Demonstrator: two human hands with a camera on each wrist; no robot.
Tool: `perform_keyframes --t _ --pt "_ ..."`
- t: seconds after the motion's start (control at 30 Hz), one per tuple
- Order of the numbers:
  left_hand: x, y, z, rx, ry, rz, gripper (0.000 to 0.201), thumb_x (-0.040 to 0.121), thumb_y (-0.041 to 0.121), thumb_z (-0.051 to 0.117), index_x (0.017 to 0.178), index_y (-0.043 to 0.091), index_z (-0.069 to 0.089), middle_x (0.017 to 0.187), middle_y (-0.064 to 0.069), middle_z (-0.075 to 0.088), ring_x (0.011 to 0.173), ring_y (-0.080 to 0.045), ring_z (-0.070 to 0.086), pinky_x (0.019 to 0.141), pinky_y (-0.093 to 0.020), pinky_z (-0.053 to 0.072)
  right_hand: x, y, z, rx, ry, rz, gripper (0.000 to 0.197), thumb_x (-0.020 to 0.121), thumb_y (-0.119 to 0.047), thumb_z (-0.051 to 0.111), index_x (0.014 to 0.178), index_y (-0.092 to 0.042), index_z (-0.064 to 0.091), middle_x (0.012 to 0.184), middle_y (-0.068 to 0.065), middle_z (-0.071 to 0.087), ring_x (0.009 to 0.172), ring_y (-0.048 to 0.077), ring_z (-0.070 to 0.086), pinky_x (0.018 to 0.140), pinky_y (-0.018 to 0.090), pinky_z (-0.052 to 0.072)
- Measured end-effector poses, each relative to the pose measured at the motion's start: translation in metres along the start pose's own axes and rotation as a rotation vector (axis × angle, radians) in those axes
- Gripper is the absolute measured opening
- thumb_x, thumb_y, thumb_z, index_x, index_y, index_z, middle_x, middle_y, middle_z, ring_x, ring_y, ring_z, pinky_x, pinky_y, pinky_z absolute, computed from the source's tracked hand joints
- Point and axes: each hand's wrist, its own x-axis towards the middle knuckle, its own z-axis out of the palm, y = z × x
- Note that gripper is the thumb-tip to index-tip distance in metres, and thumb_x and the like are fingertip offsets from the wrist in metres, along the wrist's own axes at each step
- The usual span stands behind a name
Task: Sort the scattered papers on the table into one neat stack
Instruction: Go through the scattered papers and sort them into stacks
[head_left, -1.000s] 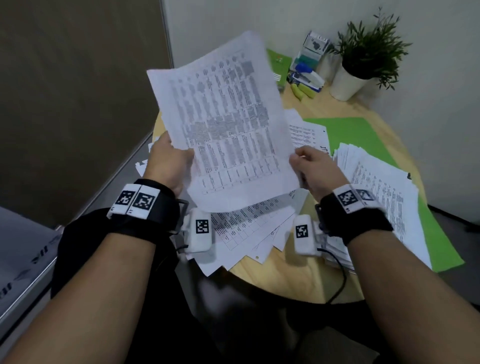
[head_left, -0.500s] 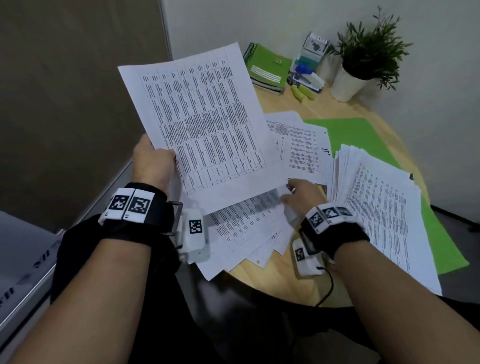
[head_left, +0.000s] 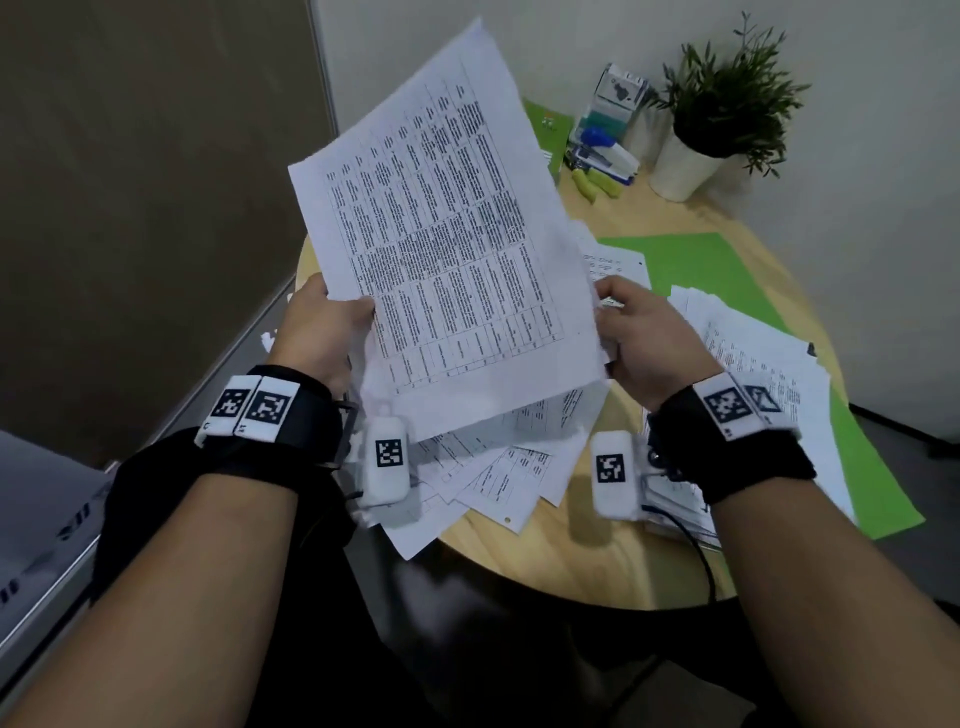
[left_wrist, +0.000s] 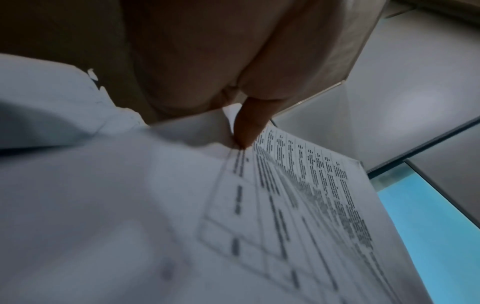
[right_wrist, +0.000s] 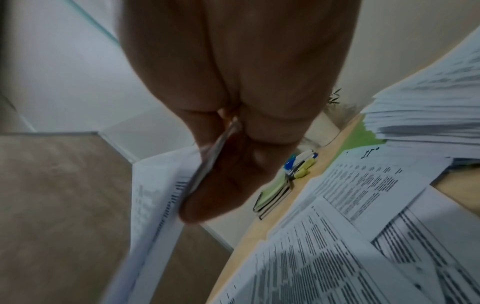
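I hold a bundle of printed sheets (head_left: 452, 244) upright above the round wooden table (head_left: 582, 561). My left hand (head_left: 324, 325) grips its left edge, thumb on the front (left_wrist: 246, 123). My right hand (head_left: 631, 332) pinches the right edge of the sheets (right_wrist: 161, 195) between thumb and fingers. Beneath them, several loose sheets (head_left: 498, 467) lie fanned near the table's front edge. A thick stack of papers (head_left: 769, 374) sits at the right on a green folder (head_left: 696, 265); in the right wrist view this stack (right_wrist: 420, 115) shows its layered edges.
At the back stand a potted plant (head_left: 722, 109), a box with a stapler (head_left: 605, 145), yellow-green markers (head_left: 597, 184) and a green notebook (head_left: 548, 130). A brown partition (head_left: 156, 182) rises at the left. One more printed page (head_left: 615, 265) lies mid-table.
My right hand came up from the fanned sheets on the table and took hold of the right edge of the held bundle. The bundle tilted and swung toward the right.
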Motion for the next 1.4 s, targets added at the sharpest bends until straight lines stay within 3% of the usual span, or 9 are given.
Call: perform_keyframes --t 0.17,0.33,0.53,0.67,0.8,0.93,1.07,1.23,1.4 --pt "0.009 0.002 -0.014 0.068 0.19 0.081 0.039 0.088 -0.006 0.052 0.119 0.015 0.064 0.11 -0.001 0.071 0.1 -0.017 0.068 0.092 -0.037 0.055 0.023 0.035 0.001 -0.413 0.152 0.231 0.024 0.097 -0.036 0.052 0.094 -0.014 0.061 0.1 0.012 0.064 0.077 0.026 0.062 0.07 0.035 0.052" --pt "0.011 0.006 -0.02 0.051 0.349 0.118 0.034 0.089 -0.003 0.052 0.107 0.023 0.062 0.106 0.003 0.07 0.099 -0.015 0.068 0.086 -0.031 0.056 0.02 0.071 0.033 -1.111 0.208 0.394 0.087 0.073 -0.053 0.076 0.134 -0.005 0.037 0.135 0.016 0.042 0.124 0.035 0.043 0.097 0.044 0.041" --pt "0.012 0.008 -0.02 -0.07 0.354 0.089 0.033 0.093 -0.005 0.05 0.114 0.018 0.061 0.101 0.006 0.068 0.089 -0.009 0.067 0.063 -0.015 0.053 0.032 0.078 0.025 -0.894 0.216 0.423 0.061 0.079 -0.019 0.077 0.124 0.0 0.041 0.116 0.016 0.06 0.095 0.027 0.061 0.064 0.029 0.049" --pt "0.01 0.01 -0.017 -0.079 0.289 0.083 0.033 0.095 -0.006 0.049 0.121 0.011 0.059 0.104 0.004 0.067 0.082 -0.003 0.064 0.057 -0.009 0.05 0.021 0.081 0.016 -0.85 0.283 0.335 0.05 0.083 -0.034 0.071 0.117 -0.005 0.05 0.116 0.016 0.06 0.099 0.032 0.06 0.077 0.036 0.052" --pt "0.005 0.01 -0.012 -0.092 0.249 0.076 0.037 0.094 -0.009 0.047 0.126 0.007 0.058 0.111 -0.001 0.067 0.087 -0.005 0.066 0.06 -0.01 0.053 0.017 0.087 0.033 -1.037 0.296 0.392 0.088 0.068 -0.048 0.081 0.131 -0.005 0.037 0.129 0.016 0.048 0.116 0.035 0.051 0.09 0.042 0.049" --pt "0.001 0.008 -0.013 -0.081 0.205 0.056 0.037 0.094 -0.009 0.047 0.126 0.006 0.059 0.11 0.0 0.068 0.092 -0.009 0.066 0.065 -0.012 0.053 0.024 0.085 0.034 -0.888 0.239 0.447 0.071 0.074 -0.026 0.082 0.124 0.0 0.039 0.115 0.017 0.059 0.102 0.03 0.06 0.073 0.033 0.05" --pt "0.001 0.007 -0.015 -0.115 0.168 0.034 0.041 0.094 -0.011 0.045 0.13 0.005 0.058 0.118 -0.006 0.068 0.093 -0.011 0.069 0.069 -0.017 0.056 0.017 0.078 0.015 -0.806 0.187 0.307 0.022 0.085 -0.014 0.067 0.1 -0.006 0.052 0.09 0.009 0.059 0.08 0.026 0.057 0.059 0.026 0.043" --pt "-0.004 0.009 -0.01 -0.113 0.064 -0.006 0.044 0.096 -0.013 0.041 0.135 0.004 0.053 0.122 -0.009 0.066 0.096 -0.012 0.068 0.072 -0.02 0.058 0.006 0.055 -0.021 -0.342 0.167 0.12 0.03 0.085 -0.02 0.063 0.115 -0.023 0.061 0.109 0.002 0.069 0.097 0.026 0.067 0.091 0.05 0.051" --pt "-0.004 0.009 -0.008 -0.024 -0.072 -0.03 0.039 0.096 -0.008 0.044 0.128 0.011 0.057 0.121 -0.008 0.067 0.109 -0.024 0.066 0.101 -0.044 0.049 0.007 0.012 -0.021 0.021 -0.008 -0.048 0.03 0.091 0.004 0.052 0.106 -0.019 0.063 0.1 0.003 0.073 0.091 0.022 0.068 0.086 0.046 0.054"
